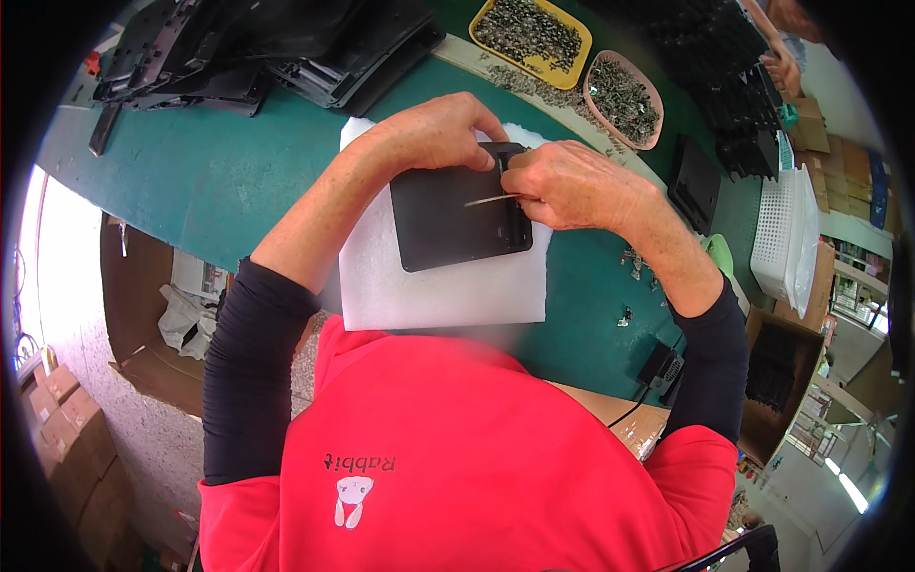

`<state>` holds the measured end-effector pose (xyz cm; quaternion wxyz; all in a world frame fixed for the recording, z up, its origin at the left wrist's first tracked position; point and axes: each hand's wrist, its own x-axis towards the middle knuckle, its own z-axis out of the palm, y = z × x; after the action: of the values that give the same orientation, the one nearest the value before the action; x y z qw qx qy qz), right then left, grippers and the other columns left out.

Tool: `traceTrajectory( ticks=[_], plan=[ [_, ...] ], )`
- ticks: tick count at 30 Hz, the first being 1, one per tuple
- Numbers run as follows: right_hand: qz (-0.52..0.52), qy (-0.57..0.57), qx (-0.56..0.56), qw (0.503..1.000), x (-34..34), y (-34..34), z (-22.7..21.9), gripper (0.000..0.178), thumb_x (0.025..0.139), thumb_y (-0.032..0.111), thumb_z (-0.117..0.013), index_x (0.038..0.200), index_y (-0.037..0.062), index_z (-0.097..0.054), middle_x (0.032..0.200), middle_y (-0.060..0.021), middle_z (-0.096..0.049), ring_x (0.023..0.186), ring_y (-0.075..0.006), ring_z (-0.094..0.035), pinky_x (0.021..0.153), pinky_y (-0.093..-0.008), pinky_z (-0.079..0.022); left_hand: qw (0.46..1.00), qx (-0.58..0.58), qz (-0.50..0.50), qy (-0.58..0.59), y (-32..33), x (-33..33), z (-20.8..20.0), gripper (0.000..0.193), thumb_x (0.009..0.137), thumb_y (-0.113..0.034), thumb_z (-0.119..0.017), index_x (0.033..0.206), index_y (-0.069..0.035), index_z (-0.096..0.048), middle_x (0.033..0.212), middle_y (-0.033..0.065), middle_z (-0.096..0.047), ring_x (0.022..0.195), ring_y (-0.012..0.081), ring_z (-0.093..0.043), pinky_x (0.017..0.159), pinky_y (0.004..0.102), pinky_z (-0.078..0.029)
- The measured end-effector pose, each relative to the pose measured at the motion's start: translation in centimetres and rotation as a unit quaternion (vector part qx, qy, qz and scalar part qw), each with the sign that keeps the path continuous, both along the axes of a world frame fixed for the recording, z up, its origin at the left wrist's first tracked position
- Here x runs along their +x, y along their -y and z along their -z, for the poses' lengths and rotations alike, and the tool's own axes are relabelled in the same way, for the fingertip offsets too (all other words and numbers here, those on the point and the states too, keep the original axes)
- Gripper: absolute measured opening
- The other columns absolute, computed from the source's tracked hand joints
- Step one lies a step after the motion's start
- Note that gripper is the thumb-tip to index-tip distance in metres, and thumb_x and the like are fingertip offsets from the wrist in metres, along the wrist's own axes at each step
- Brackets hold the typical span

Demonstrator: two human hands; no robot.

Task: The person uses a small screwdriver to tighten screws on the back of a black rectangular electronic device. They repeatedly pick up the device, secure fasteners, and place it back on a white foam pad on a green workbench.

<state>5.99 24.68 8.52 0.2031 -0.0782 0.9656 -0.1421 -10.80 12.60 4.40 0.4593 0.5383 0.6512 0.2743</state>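
Observation:
A flat black plastic panel [448, 219] lies on a white foam sheet [438, 303] in front of me, with a raised, slotted strip along its right side. My left hand [443, 133] grips the panel's far edge, its thumb bent down near the top of that strip. Over the strip, my right hand [577, 186] is closed around a thin metal tool [491, 200], whose slim end sticks out leftward above the panel. Whether this is a pair of tweezers or a rod I cannot tell. The right fingertips hide what they touch at the strip.
Stacked black plastic parts [334, 48] stand at the far left of the green table [181, 191]. A yellow tray [577, 71] and a pink tray [656, 105] hold small metal pieces. Loose metal bits [625, 316] lie right of the foam. Another person's hand [783, 71] shows far right.

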Motion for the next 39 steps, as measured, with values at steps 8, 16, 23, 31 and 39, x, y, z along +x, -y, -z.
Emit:
traceTrajectory(
  ticks=[8, 16, 23, 31, 39],
  plan=[
    [0.280, 0.079, -0.152, 0.945, 0.6, 1.2, -1.0, 0.018, 0.082, 0.013, -0.067, 0.080, -0.0026, -0.058, 0.062, -0.0107, -0.057, 0.046, -0.0209, -0.058, 0.048, -0.0346, -0.046, 1.000, 0.006, -0.017, 0.015, 0.2, 0.0, 0.6, 0.041, 0.076, -0.017, -0.072, 0.116, -0.007, -0.072, 0.079, 0.0079, -0.066, 0.071, 0.0168, -0.060, 0.069, 0.0317, -0.048],
    [0.413, 0.080, -0.257, 0.870, 2.7, 0.2, 1.3, 0.029, 0.081, 0.020, -0.077, 0.079, 0.0009, -0.055, 0.061, -0.0030, -0.055, 0.045, -0.0111, -0.055, 0.045, -0.0279, -0.042, 0.997, 0.003, -0.042, 0.062, 0.0, 0.1, 0.6, 0.037, 0.081, -0.014, -0.071, 0.116, -0.003, -0.071, 0.074, 0.0026, -0.063, 0.067, 0.0102, -0.056, 0.062, 0.0271, -0.047],
    [0.393, -0.150, -0.165, 0.892, 7.0, 2.3, 1.9, 0.019, 0.090, 0.016, -0.064, 0.105, 0.0041, -0.065, 0.071, -0.0072, -0.062, 0.062, -0.0211, -0.063, 0.056, -0.0334, -0.049, 0.993, 0.034, -0.110, 0.016, 2.3, 1.1, 0.1, 0.031, 0.083, -0.016, -0.065, 0.107, 0.003, -0.069, 0.077, 0.0073, -0.063, 0.071, 0.0147, -0.059, 0.066, 0.0301, -0.049],
    [0.358, -0.223, 0.089, 0.902, 8.8, 9.3, 3.1, 0.036, 0.090, 0.005, -0.058, 0.126, 0.0115, -0.063, 0.072, -0.0107, -0.061, 0.062, -0.0304, -0.064, 0.054, -0.0402, -0.052, 0.978, 0.033, -0.182, -0.099, 4.7, 2.7, 0.6, 0.032, 0.083, -0.020, -0.061, 0.103, 0.005, -0.064, 0.096, 0.0242, -0.068, 0.094, 0.0377, -0.067, 0.085, 0.0428, -0.051],
    [0.338, -0.258, 0.118, 0.897, 8.5, 9.4, 4.5, 0.047, 0.084, 0.001, -0.060, 0.130, 0.0108, -0.061, 0.073, -0.0083, -0.061, 0.058, -0.0265, -0.063, 0.052, -0.0355, -0.053, 0.981, -0.007, -0.186, -0.063, 4.5, 2.7, 0.9, 0.036, 0.084, -0.020, -0.059, 0.110, 0.005, -0.064, 0.102, 0.0239, -0.069, 0.098, 0.0372, -0.066, 0.087, 0.0426, -0.051]
  ],
)
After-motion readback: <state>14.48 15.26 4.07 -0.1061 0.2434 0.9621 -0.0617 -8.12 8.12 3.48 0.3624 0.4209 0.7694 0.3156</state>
